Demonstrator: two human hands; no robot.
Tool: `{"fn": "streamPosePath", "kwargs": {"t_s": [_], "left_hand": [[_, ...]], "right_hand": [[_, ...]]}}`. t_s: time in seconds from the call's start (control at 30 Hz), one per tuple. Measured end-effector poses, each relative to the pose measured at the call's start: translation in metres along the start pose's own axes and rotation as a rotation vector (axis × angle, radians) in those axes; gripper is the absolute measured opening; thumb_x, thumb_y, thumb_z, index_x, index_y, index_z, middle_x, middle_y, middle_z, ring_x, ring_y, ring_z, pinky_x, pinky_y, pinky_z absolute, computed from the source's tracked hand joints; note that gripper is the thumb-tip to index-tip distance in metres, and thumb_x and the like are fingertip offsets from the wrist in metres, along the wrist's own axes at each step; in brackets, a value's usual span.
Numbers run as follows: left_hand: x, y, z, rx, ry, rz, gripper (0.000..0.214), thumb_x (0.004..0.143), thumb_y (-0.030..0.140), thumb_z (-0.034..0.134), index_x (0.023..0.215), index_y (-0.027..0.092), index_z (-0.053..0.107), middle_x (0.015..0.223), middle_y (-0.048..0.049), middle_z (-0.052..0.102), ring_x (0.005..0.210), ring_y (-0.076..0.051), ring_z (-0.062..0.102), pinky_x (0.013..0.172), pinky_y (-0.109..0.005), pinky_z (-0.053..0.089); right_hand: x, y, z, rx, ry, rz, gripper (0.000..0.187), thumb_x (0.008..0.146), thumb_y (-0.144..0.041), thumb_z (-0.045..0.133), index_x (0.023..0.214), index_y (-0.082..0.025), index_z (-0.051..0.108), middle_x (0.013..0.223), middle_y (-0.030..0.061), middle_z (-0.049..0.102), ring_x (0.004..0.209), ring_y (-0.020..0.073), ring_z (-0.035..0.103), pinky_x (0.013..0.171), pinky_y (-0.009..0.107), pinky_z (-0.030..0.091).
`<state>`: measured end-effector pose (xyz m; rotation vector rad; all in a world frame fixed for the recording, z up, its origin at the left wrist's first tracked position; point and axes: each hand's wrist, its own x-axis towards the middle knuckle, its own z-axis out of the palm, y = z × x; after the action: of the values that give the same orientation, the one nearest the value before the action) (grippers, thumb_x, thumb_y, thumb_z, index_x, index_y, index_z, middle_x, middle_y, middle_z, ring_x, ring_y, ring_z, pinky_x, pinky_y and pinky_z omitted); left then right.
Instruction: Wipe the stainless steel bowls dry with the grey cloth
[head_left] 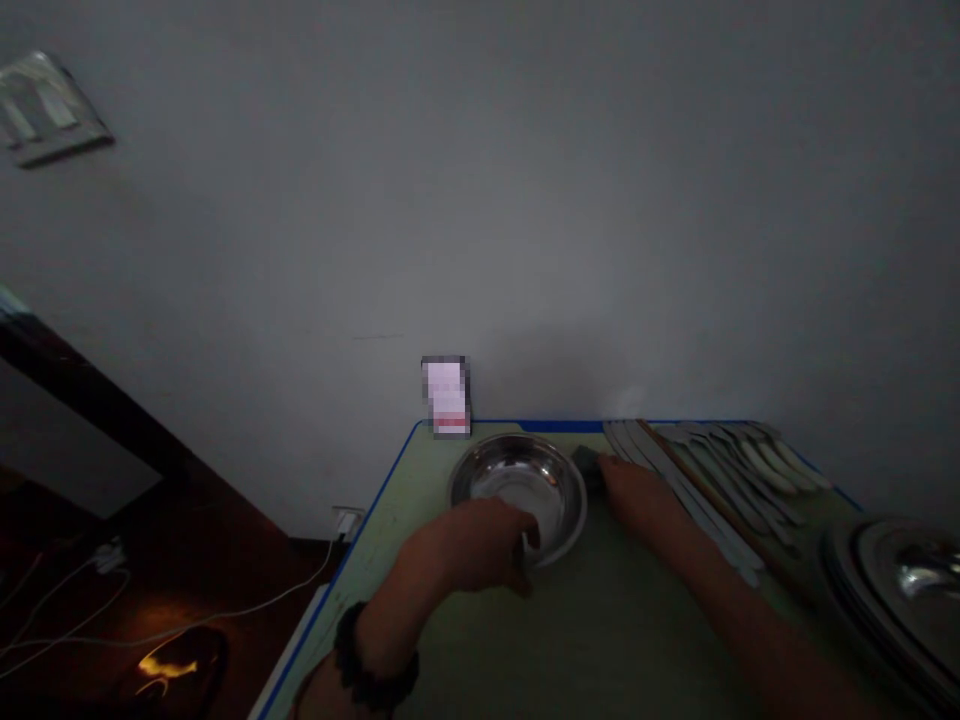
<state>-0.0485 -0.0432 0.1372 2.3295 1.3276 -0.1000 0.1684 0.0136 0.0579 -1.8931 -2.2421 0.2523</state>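
A shiny round metal bowl (517, 452) sits on the greenish tabletop near its far edge. My left hand (480, 548), with a dark beaded bracelet on the wrist, is at the bowl's near rim. Its fingers curl over the rim into the bowl, and the thumb is on the outer side. Just right of the bowl, my right hand (626, 485) reaches forward with closed fingers on a small dark grey-green piece (587, 462), which looks like a cloth or sponge. That piece is close to the bowl's right rim; whether it touches is unclear.
Several long flat utensils (675, 480) lie in a row to the right, and spoon-like ones (750, 465) beyond them. Stacked metal plates or lids (862, 590) stand at the near right. A phone (448, 398) leans on the wall. White cables (247, 607) run across the floor at left.
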Motion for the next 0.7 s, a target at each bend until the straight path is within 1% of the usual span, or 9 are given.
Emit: {"fn": "streamPosePath", "kwargs": {"t_s": [0.1,0.17,0.23,0.27,0.33,0.47,0.57,0.67,0.7], "left_hand": [[-0.004,-0.013,-0.010,0.001,0.157,-0.087,0.047,0.068,0.038,0.074,0.109,0.018,0.065,0.118,-0.0138,0.066,0.106,-0.031,0.062,0.087,-0.039,0.047],[-0.007,-0.026,-0.019,0.080,0.359,-0.262,0.053,0.073,0.043,0.066,0.116,0.011,0.059,0.128,-0.0224,0.056,0.117,-0.036,0.054,0.094,-0.045,0.043],[-0.009,-0.043,-0.025,0.062,0.454,-0.475,0.058,0.079,0.046,0.057,0.122,0.007,0.053,0.134,-0.0297,0.048,0.126,-0.043,0.045,0.096,-0.053,0.039],[-0.009,-0.052,-0.026,-0.028,0.425,-0.552,0.059,0.078,0.046,0.057,0.122,0.006,0.052,0.135,-0.0322,0.047,0.126,-0.046,0.043,0.097,-0.057,0.036],[-0.005,-0.069,-0.024,-0.144,0.335,-0.579,0.053,0.073,0.047,0.062,0.108,0.007,0.058,0.113,-0.0316,0.062,0.106,-0.045,0.060,0.087,-0.055,0.043],[0.017,-0.084,-0.002,-0.458,0.176,-0.508,0.031,0.069,0.045,0.062,0.070,0.014,0.061,0.060,-0.0131,0.067,0.056,-0.030,0.066,0.057,-0.040,0.051],[0.039,-0.077,0.023,-0.656,0.266,-0.404,0.026,0.072,0.040,0.055,0.065,0.016,0.059,0.060,-0.0081,0.066,0.058,-0.024,0.066,0.059,-0.035,0.051],[0.054,-0.063,0.046,-0.814,0.459,-0.304,0.024,0.073,0.036,0.049,0.082,0.016,0.059,0.085,-0.0085,0.071,0.085,-0.023,0.067,0.074,-0.032,0.051],[0.056,-0.057,0.052,-0.859,0.519,-0.284,0.027,0.073,0.035,0.048,0.090,0.016,0.057,0.094,-0.0092,0.070,0.093,-0.023,0.065,0.077,-0.032,0.051]], "right_hand": [[0.007,0.005,-0.005,0.027,0.098,0.091,0.034,0.085,-0.004,0.035,0.110,-0.005,0.057,0.097,0.0231,0.069,0.085,0.0267,0.068,0.070,0.034,0.045],[0.009,0.008,-0.014,0.057,0.172,0.127,0.032,0.086,-0.007,0.034,0.110,-0.004,0.056,0.095,0.0234,0.069,0.085,0.0265,0.067,0.069,0.033,0.044],[0.009,0.007,-0.028,0.086,0.239,0.146,0.033,0.089,-0.013,0.033,0.114,-0.005,0.052,0.097,0.0218,0.069,0.086,0.0259,0.067,0.070,0.032,0.044],[0.007,0.004,-0.035,0.117,0.286,0.151,0.034,0.090,-0.016,0.032,0.117,-0.006,0.051,0.097,0.0207,0.069,0.085,0.0259,0.067,0.070,0.033,0.045],[0.003,-0.004,-0.048,0.225,0.422,0.132,0.034,0.091,-0.023,0.034,0.119,-0.009,0.049,0.095,0.0184,0.069,0.082,0.0269,0.067,0.070,0.035,0.046],[-0.006,-0.027,-0.052,0.420,0.659,-0.099,0.032,0.088,-0.030,0.042,0.113,-0.014,0.052,0.101,0.0160,0.065,0.091,0.0281,0.064,0.080,0.039,0.048],[-0.008,-0.043,-0.030,0.410,0.516,-0.261,0.029,0.085,-0.024,0.045,0.110,-0.015,0.053,0.113,0.0153,0.058,0.098,0.0263,0.060,0.089,0.040,0.047],[-0.004,-0.048,0.001,0.383,0.257,-0.177,0.036,0.082,-0.016,0.046,0.116,-0.008,0.052,0.122,0.0206,0.051,0.111,0.0280,0.055,0.097,0.041,0.044],[-0.003,-0.047,0.010,0.385,0.235,-0.158,0.038,0.082,-0.015,0.047,0.118,-0.005,0.051,0.120,0.0218,0.052,0.113,0.0282,0.054,0.099,0.041,0.043]]}}
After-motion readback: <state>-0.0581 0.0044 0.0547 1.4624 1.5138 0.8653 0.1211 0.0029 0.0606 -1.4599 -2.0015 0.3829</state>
